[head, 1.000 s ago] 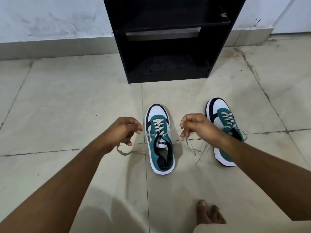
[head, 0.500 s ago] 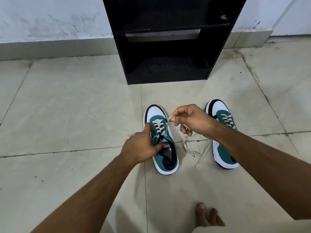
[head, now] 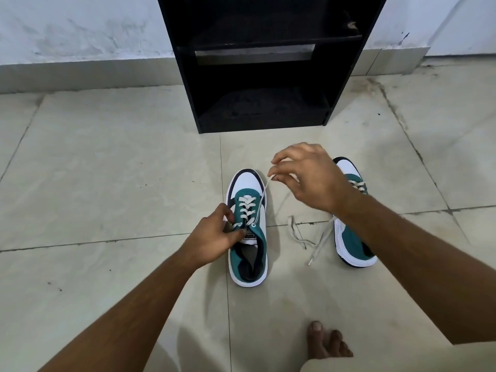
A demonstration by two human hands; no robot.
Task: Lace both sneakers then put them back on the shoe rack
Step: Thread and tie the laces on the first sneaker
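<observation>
Left sneaker (head: 248, 232) on floor tile (head: 107, 183), toe toward black shoe rack (head: 263, 63); teal and white, tongue label reads "PUMA". Left hand (head: 214, 237) pinches the upper eyelet flap, fingers closed on it. Right hand (head: 306, 178) pinches the lace end (head: 261, 200) between thumb and forefinger, drawn taut upward from an eyelet. Right sneaker (head: 351, 234) beside it, partly hidden by the forearm, its loose lace (head: 319, 242) trailing on the tile. Bare toes (head: 326, 342) at bottom.

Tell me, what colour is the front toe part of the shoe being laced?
White, edged in black, on the green-and-white sneaker; the head view shows it.
</observation>
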